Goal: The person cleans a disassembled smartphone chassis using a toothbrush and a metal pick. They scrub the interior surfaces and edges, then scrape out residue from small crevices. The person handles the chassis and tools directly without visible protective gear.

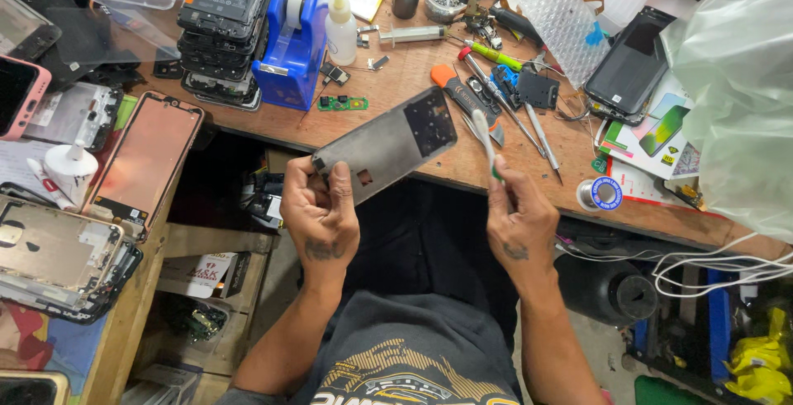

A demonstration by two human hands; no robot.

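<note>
Grey phone back panel (388, 145) held over the front edge of a cluttered wooden workbench (396, 83), with a toothbrush beside it.

Gripped at its lower-left corner by the left hand (320, 215), the panel tilts up to the right, its dark camera area uppermost. The right hand (519, 222) is closed around a white toothbrush (486, 142) whose head almost reaches the panel's right end. The hands stay apart. Behind on the bench lie screwdrivers (504, 99), a blue tape dispenser (293, 37), stacked phones (225, 29) and a solder spool (601, 194).
</note>
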